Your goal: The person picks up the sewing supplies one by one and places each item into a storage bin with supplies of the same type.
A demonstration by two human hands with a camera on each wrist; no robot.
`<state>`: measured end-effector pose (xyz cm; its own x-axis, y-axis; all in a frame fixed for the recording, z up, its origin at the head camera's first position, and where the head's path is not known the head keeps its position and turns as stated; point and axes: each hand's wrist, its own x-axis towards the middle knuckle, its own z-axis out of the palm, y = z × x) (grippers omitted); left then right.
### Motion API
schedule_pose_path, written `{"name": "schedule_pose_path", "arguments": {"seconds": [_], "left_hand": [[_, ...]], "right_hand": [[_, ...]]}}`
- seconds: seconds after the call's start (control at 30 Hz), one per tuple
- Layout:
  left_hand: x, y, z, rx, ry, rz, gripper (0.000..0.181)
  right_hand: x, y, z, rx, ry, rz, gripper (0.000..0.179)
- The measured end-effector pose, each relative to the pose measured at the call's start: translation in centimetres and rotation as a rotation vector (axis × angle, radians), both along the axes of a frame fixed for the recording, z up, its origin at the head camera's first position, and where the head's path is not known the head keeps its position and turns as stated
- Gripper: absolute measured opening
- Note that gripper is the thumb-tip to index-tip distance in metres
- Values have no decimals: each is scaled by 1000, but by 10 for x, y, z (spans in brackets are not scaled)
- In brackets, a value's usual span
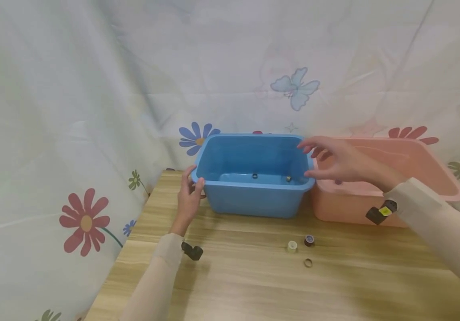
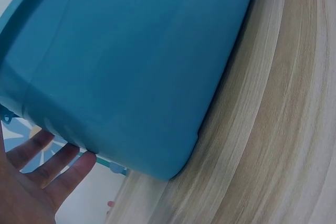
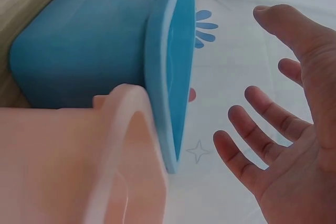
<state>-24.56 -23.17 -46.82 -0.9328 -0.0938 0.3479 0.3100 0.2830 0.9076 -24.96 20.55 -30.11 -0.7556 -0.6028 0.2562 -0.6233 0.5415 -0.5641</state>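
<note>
A blue plastic bin [image 1: 254,200] stands upright on the wooden table, with a dark ring [image 1: 255,176] and a small brassy piece [image 1: 288,179] on its floor. My left hand [image 1: 189,198] is at its left end, fingers fairly straight against the outer wall in the left wrist view and thumb near the front rim corner. At the right end, my right hand [image 1: 336,162] hovers with thumb and fingers spread apart; the right wrist view shows nothing between them. A pink bin [image 1: 354,209] sits under the right forearm, its rim close against the blue one.
In front of the bins lie a small pale cylinder [image 1: 292,246], a dark cylinder with a purplish top [image 1: 309,240] and a ring [image 1: 308,263]. Behind the bins hangs a flowered curtain [image 1: 230,67]. The table's left edge [image 1: 133,232] runs beside the left arm.
</note>
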Motion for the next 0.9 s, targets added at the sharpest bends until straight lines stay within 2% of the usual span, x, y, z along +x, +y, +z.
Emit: {"name": "schedule_pose_path", "arguments": {"seconds": [0.1, 0.2, 0.33, 0.4, 0.57, 0.67, 0.9], "left_hand": [[0, -1, 0, -3, 2, 4, 52], [-1, -1, -1, -10, 3, 3, 52], [-2, 0, -1, -12, 11, 6, 51], [-2, 0, -2, -12, 13, 9, 50], [-2, 0, -1, -7, 9, -3, 51], [-3, 0, -1, 1, 10, -12, 54], [-2, 1, 1, 8, 14, -16, 55]], "right_hand": [[8, 6, 2, 29, -20, -13, 62], [17, 13, 5, 119, 26, -58, 50], [27, 19, 7, 268, 192, -121, 39], [31, 18, 2, 234, 175, -98, 41], [41, 14, -19, 22, 80, 1, 58], [48, 14, -29, -9, 136, 23, 63], [65, 15, -46, -25, 184, 70, 68]]}}
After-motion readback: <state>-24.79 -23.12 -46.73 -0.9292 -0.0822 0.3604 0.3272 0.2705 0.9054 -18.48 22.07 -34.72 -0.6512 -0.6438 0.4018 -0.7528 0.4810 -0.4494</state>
